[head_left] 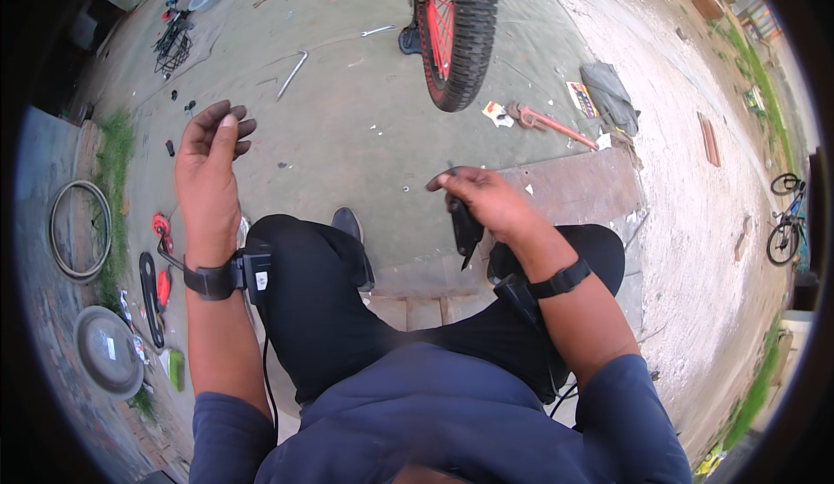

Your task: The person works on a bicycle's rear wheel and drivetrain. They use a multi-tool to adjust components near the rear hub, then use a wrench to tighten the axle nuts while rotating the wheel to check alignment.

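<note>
Right hand (486,202) is sitting at centre frame, its grip closing around a small black tool (465,230) that is pointing down between the knees; fingers are wrapping the upper end while the tip hangs free. Tool is looking stiff, light and narrow, probably plastic or metal; best hold is judged to be the thicker upper part, clear of the pointed end. Left hand (211,149) is hovering at upper left, grip loosely curled and holding nothing. Red-rimmed wheel (453,23) is standing at top centre. Small printed card (497,113), white with red and yellow, is lying just right of it; a flat rectangular packet (580,98) is lying further right, beside a red wrench (547,122).
</note>
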Motion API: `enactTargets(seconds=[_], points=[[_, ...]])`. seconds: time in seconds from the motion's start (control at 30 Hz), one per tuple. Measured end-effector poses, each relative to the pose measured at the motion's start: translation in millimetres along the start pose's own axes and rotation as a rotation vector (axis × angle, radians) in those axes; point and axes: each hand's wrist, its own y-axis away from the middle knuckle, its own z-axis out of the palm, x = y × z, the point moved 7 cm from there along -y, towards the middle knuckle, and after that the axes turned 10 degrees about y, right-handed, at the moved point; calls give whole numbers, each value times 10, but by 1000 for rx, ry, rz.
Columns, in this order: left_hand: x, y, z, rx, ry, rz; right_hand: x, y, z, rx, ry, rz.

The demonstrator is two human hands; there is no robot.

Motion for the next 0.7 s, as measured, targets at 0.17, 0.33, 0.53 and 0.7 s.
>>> enactTargets(seconds=[0.17, 0.33, 0.53, 0.7], points=[[206, 193, 481, -101, 33, 20, 63, 36, 429, -155, 161, -47], [160, 191, 622, -120, 45, -2, 162, -89, 580, -212, 341, 14], [-371, -149, 434, -75, 70, -110, 924, -711, 716, -211, 196, 228], [-821, -571, -93, 44, 61, -219, 1767, -1348, 523, -8, 360, 331]])
